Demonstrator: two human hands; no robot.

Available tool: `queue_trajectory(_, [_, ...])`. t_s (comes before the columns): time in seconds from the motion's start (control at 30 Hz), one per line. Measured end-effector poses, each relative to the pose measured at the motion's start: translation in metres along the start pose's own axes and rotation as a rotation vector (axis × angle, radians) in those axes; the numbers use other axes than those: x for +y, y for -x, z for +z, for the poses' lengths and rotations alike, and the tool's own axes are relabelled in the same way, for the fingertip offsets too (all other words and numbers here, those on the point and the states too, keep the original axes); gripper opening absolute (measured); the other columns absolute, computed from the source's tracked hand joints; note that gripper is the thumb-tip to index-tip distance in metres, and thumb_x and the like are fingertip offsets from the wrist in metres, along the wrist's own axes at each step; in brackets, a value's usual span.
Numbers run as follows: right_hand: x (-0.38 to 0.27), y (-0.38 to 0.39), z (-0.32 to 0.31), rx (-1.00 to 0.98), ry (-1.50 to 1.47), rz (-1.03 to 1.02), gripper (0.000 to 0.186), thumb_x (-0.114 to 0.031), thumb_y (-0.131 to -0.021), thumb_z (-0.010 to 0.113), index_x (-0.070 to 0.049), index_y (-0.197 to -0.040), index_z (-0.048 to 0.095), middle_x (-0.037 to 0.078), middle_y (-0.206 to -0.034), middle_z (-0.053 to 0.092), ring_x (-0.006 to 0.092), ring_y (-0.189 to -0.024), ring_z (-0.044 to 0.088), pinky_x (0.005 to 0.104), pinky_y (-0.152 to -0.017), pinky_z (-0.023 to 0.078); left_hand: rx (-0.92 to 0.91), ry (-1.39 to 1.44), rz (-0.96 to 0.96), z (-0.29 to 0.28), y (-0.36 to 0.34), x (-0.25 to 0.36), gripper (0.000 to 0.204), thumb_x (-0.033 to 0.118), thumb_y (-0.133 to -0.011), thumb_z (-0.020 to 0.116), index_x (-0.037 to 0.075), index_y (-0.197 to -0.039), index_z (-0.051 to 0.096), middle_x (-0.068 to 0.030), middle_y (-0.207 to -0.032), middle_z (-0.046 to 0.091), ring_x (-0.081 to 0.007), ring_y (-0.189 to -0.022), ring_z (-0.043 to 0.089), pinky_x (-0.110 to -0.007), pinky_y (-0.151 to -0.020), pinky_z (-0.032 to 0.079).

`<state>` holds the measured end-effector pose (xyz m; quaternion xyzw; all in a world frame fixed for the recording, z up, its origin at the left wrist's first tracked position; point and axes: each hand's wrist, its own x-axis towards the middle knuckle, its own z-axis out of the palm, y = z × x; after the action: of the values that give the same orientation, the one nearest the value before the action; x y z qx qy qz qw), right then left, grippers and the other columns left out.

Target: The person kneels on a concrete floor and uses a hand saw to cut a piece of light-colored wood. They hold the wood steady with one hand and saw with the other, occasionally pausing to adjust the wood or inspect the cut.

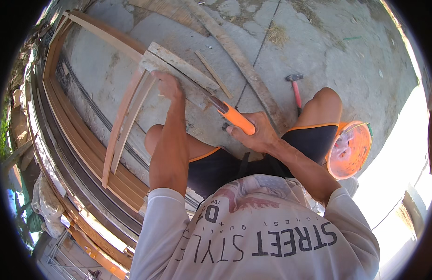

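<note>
Orange-handled saw (234, 119) in right hand's (253, 135) clenched grip, left hand (168, 85) pressing weathered plank (181, 70).

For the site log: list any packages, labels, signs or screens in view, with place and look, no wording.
No packages, signs or screens.
Shirt: on the person, bottom centre; light grey, with dark block lettering and a faded reddish graphic.

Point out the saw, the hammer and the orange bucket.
saw (238, 120), head view, on its orange handle, gripped by the right hand (253, 134).
hammer (296, 93), head view, on its red shaft, lying on the concrete.
orange bucket (350, 150), head view, on its inner wall.
</note>
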<state>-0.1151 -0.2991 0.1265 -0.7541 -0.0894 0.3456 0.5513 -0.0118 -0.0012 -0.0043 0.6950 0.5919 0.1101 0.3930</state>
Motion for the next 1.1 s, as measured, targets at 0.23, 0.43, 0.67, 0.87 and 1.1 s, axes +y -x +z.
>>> queue_trajectory(0.23, [-0.003, 0.146, -0.052, -0.032, 0.112, 0.007, 0.032, -0.025, -0.087, 0.076, 0.000, -0.105, 0.074, 0.014, -0.071, 0.067, 0.0303, -0.056, 0.066, 0.0369, -0.062, 0.055, 0.024, 0.073, -0.028, -0.005, 0.004, 0.000, 0.101, 0.070, -0.107, 0.021, -0.019, -0.126, 0.067, -0.0389, -0.131, 0.065, -0.0549, -0.126, 0.059, -0.055, -0.113, 0.041])
queue_trajectory(0.43, [0.006, 0.142, -0.052, -0.003, 0.153, -0.066, 0.031, -0.026, -0.086, 0.076, 0.001, -0.100, 0.074, 0.012, -0.065, 0.063, 0.0273, -0.054, 0.065, 0.0364, -0.060, 0.055, 0.008, 0.026, -0.048, -0.011, 0.009, 0.007, 0.101, 0.070, -0.107, 0.021, -0.018, -0.128, 0.066, -0.0392, -0.133, 0.064, -0.0550, -0.127, 0.058, -0.055, -0.115, 0.041])
queue_trajectory(0.67, [0.001, -0.004, -0.003, -0.005, -0.019, -0.044, 0.027, -0.024, -0.086, 0.077, 0.002, -0.086, 0.069, 0.014, -0.061, 0.059, 0.0279, -0.053, 0.055, 0.0412, -0.057, 0.049, 0.010, 0.035, -0.019, -0.001, -0.003, -0.001, 0.102, 0.071, -0.106, 0.021, -0.018, -0.127, 0.066, -0.0396, -0.134, 0.063, -0.0557, -0.128, 0.058, -0.055, -0.115, 0.040])
queue_trajectory(0.87, [-0.004, 0.162, -0.060, -0.056, 0.181, -0.030, 0.024, -0.021, -0.082, 0.077, -0.002, -0.095, 0.071, 0.013, -0.080, 0.071, 0.0313, -0.062, 0.070, 0.0376, -0.063, 0.056, 0.009, 0.072, -0.049, -0.007, -0.002, -0.001, 0.101, 0.068, -0.108, 0.020, -0.019, -0.128, 0.065, -0.0397, -0.135, 0.062, -0.0557, -0.128, 0.058, -0.055, -0.115, 0.040])
queue_trajectory(1.1, [0.013, 0.046, -0.018, -0.002, 0.062, -0.050, 0.031, -0.026, -0.089, 0.076, 0.003, -0.084, 0.068, 0.013, -0.061, 0.058, 0.0215, -0.053, 0.056, 0.0385, -0.058, 0.050, 0.019, 0.042, -0.019, -0.005, 0.004, 0.005, 0.101, 0.069, -0.107, 0.021, -0.019, -0.128, 0.065, -0.0396, -0.134, 0.063, -0.0554, -0.128, 0.058, -0.055, -0.115, 0.041])
